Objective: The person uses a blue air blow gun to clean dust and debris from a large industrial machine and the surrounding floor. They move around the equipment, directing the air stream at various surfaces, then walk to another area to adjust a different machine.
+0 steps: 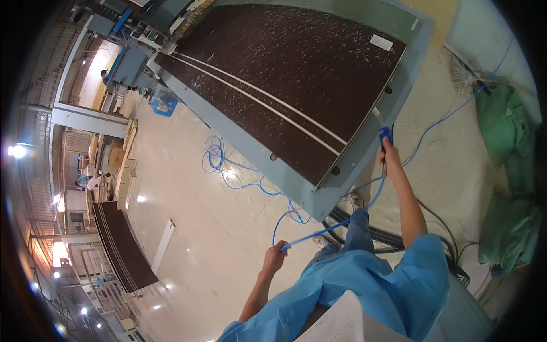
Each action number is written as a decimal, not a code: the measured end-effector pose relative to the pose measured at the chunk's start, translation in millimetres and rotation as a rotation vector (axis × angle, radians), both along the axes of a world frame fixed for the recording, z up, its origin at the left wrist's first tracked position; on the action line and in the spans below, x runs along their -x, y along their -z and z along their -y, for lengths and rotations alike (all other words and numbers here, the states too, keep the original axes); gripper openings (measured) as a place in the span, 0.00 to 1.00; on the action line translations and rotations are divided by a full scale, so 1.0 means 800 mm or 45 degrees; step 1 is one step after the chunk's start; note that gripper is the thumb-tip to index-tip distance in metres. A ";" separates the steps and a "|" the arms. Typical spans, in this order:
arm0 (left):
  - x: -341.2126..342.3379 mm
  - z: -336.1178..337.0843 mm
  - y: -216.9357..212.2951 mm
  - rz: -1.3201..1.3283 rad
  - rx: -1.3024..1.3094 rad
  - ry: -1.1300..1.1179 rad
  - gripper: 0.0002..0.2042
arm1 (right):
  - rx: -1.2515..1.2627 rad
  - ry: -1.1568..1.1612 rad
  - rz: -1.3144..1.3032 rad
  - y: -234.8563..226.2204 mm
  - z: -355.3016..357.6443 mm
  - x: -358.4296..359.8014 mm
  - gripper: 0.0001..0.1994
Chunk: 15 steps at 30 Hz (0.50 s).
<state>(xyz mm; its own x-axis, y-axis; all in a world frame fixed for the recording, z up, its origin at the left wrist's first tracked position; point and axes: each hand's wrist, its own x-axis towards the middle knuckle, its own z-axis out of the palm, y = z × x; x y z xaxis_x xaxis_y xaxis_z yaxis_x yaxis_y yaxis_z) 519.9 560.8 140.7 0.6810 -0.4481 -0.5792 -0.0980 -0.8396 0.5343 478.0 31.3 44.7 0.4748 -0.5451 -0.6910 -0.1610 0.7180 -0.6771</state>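
Observation:
My right hand (390, 157) is closed round a blue air blow gun (385, 133), held over the near right edge of a blue-grey machine table (360, 161). The gun's nozzle points toward a dark brown panel (285, 62) strewn with pale chips and dust. Two light parallel lines run lengthwise along this panel, and a white label (381, 43) lies near its far right corner. A blue hose (327, 230) hangs from the gun and sags across my body to my left hand (274, 257), whose fingers are wrapped round it.
More blue hose lies in loops (214, 155) on the floor, left of the table. Black cables (382, 235) run by my feet. Green sacks (504, 125) and a broom (462, 80) are at right. Another brown panel (122, 245) and a white strip (163, 245) lie at left.

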 end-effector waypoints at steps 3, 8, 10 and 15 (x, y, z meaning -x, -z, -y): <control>-0.005 -0.065 0.019 0.153 -0.038 0.013 0.07 | 0.296 -0.322 -0.138 -0.051 -0.077 0.054 0.22; -0.006 -0.058 0.009 0.236 -0.035 0.087 0.09 | 1.041 0.001 -0.066 -0.095 -0.009 0.012 0.21; -0.004 -0.029 -0.004 0.190 0.086 0.093 0.11 | 0.853 0.105 -0.134 -0.099 0.067 -0.036 0.21; -0.022 0.059 -0.021 0.233 0.288 0.071 0.13 | 0.421 0.482 -0.098 -0.080 0.252 -0.175 0.20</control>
<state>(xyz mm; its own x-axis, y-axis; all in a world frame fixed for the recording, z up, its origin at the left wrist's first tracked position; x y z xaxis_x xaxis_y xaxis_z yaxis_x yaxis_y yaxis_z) 537.7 513.7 157.3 0.7356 -0.5915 -0.3302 -0.2530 -0.6920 0.6761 618.4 -170.6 108.5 0.1565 -0.8647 -0.4773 0.0107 0.4847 -0.8746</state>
